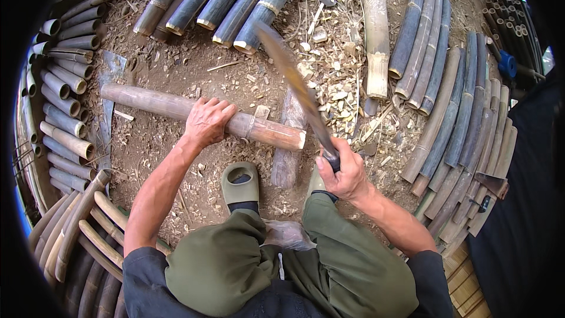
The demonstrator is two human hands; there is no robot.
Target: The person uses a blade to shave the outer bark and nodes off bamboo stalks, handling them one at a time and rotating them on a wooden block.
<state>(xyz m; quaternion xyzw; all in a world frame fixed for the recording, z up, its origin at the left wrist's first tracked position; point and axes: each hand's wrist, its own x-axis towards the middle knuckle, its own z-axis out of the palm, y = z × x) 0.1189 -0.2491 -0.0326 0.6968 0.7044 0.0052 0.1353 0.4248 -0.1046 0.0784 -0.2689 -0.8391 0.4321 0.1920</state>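
My left hand [208, 121] is wrapped over the middle of a brownish bamboo pole section [150, 100]. The section lies crosswise, its pale cut right end propped on a short wooden log [287, 168] on the ground. In my right hand [344, 175] is the dark handle of a machete [301, 91]. Its long blade is raised and slants up and to the left, somewhat blurred, apart from the bamboo's right end.
Wood chips [338, 91] litter the dirt. Dark bamboo sections [259, 12] lie ahead, more [453, 118] at the right, and stacked ones [65, 100] at the left. A pale bamboo piece [376, 41] lies ahead. An axe-like blade [492, 185] rests on the right pile.
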